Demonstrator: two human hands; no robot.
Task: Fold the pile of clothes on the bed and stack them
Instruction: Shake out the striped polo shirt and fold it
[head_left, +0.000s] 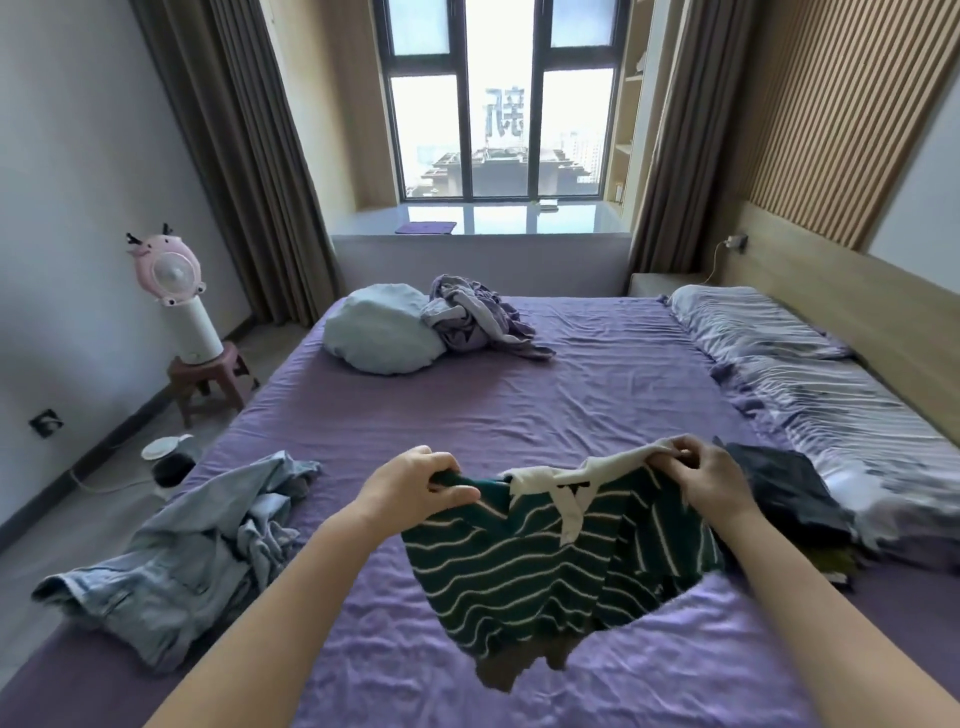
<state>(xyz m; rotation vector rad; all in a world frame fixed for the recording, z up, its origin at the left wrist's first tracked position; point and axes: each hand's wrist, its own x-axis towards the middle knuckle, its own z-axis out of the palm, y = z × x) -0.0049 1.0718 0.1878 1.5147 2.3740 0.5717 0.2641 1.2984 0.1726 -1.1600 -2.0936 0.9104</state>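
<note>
striped top held up, ready to be laid flat

head view: both hands hold a green striped top by its upper edge above the bed, at about 6 o'clock in the frame. the left hand has its fingers curled round the shoulder on its side; the right hand pinches the fabric next to the white collar. the body of the top hangs down toward the purple sheet, bunched into vertical folds, with its lower hem near or on the sheet; i cannot tell which.

at 8 o'clock a crumpled denim garment lies on the sheet, not yet folded. at 3 o'clock, just beside the right hand, sits a dark folded garment, which looks like the start of the stack. far off at 12 o'clock are a pale pillow and a rumpled lilac cloth. striped pillows run along the headboard at 2 o'clock.

the step in hand looks like opening out and squaring the top before folding. the next move probably calls for pulling the shoulders apart to smooth the bunching, laying the top flat on the open sheet at centre, then folding sleeves and body before it goes on the dark garment. the knit looks soft and may slump unless kept taut.
</note>
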